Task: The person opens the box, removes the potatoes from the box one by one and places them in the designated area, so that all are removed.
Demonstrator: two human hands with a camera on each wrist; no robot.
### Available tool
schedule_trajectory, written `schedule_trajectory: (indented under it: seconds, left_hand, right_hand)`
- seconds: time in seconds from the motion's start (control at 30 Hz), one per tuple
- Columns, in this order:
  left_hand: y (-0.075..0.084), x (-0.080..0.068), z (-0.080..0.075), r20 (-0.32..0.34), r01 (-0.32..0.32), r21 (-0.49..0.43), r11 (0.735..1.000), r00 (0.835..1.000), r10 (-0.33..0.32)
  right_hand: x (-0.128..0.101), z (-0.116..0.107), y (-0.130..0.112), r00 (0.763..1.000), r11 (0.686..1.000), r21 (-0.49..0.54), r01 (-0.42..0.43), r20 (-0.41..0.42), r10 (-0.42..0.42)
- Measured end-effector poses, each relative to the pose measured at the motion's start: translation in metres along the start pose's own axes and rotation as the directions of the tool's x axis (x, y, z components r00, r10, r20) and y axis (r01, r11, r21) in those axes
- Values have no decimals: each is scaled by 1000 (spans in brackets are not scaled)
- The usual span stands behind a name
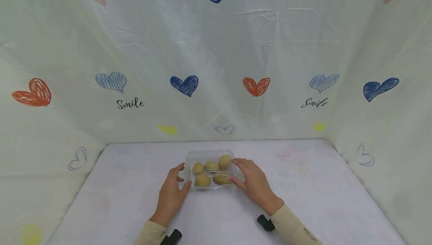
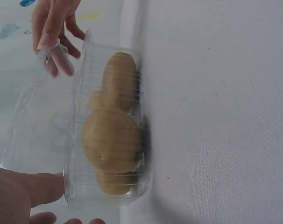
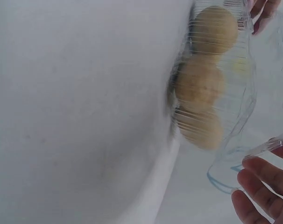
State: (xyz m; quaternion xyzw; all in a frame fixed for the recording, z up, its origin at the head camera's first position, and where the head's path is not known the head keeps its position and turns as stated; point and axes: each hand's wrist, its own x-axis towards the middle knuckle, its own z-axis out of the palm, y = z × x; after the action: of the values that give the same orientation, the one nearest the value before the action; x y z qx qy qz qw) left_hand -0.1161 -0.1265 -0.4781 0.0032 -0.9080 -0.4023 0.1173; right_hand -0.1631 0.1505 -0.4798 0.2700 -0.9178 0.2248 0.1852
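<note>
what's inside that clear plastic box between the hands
The clear plastic clamshell box holds five round tan kiwifruit. Anything beneath them is hidden.

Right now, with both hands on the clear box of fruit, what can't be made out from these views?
- Kind of fruit: small in the head view, blurred behind ribbed plastic in both wrist views.
- Lid latch of the clear box: glare and transparency hide it everywhere.
- Left hand: cut off by the left wrist frame's edge.
- Right hand: only fingertips show in the right wrist view.
- Fruit count: overlapping.
</note>
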Motion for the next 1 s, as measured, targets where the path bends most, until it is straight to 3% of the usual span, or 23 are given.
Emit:
schedule_trajectory:
  seconds: [0.33,1.0]
  left_hand:
    - [-4,4,-2,61,87,-115,990,995,-80]
    - [-5,8,-6,101,127,-200,972,989,-109]
  right_hand:
    - [8,-3,-3,998,999,42,-20,-50,22]
    - [30,-8,-1,996,998,43,-54,-66,57]
